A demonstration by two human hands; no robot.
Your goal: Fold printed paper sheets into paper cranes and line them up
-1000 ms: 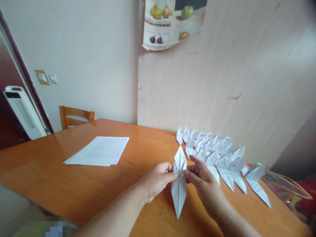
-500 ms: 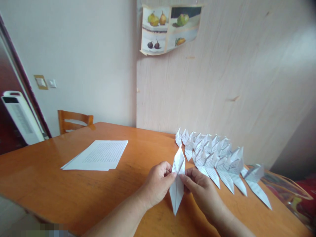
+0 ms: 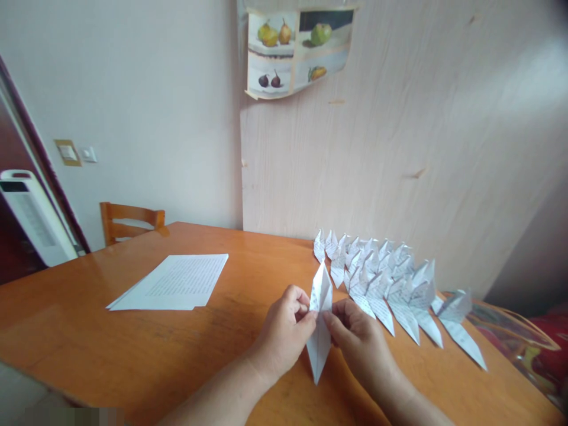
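Observation:
Between both hands stands a folded paper figure (image 3: 320, 341), long and pointed at top and bottom, with a crease down its middle. My left hand (image 3: 290, 331) pinches its left edge between thumb and fingers. On the opposite edge my right hand (image 3: 355, 328) pinches it the same way. Faint print shows on its upper part. Behind and to the right, several similar folded paper figures (image 3: 375, 278) stand in rows, with pointed tips up and long flaps toward me.
A stack of printed sheets (image 3: 186, 281) lies on the left of the wooden table (image 3: 133, 355). Behind it is a wooden chair (image 3: 133, 222). A fruit picture (image 3: 295, 53) hangs on the wall. A clear plastic bag (image 3: 510, 322) sits by the right edge.
The view has shifted slightly. Both hands keep their pinch on the folded paper figure, whose upper part looks slightly narrower than before.

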